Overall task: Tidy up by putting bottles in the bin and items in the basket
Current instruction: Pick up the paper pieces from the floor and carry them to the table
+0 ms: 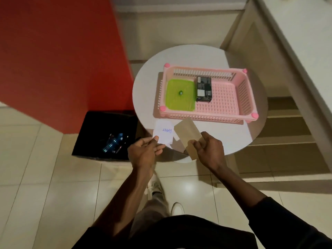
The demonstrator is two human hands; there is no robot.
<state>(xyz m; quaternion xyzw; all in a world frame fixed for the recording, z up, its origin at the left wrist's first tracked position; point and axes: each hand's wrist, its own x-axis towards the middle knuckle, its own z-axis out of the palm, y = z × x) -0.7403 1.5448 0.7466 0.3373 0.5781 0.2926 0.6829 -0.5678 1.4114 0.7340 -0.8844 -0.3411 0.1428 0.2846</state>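
The person is standing at the round white bench [197,53] and holding one item in each hand above its near edge. The left hand [143,151] is pinching a white card [164,133] by its near corner, thumb on top and the other fingers [159,149] underneath; blue handwriting is showing on its face. The right hand [208,150] is gripping a tan block [188,133] at its near end, its fingers curled round the narrow sides, while the far end is pointing up and away towards the basket [206,117].

The pink basket is sitting in the middle of the bench, just beyond both items. A green lid [180,95] is lying in its left part and a black device [203,88] beside that, leaving the right part of the slatted bottom free. The black bin [89,133] is standing on the floor [45,177] to the left of the bench, with clear bottles [115,142] already lying inside, so the bottle half of the job is looking done.

The card is probably very light and bendy, so a corner pinch is holding it well enough, though it could flutter or slide if dropped from high up; lowering it flat onto the basket bottom seems safer. The block is looking stiff and plain-sided, whether wood or card I cannot tell, and a grip across its narrow sides should be carrying it securely. The free right part of the basket appears to be offering room for both.
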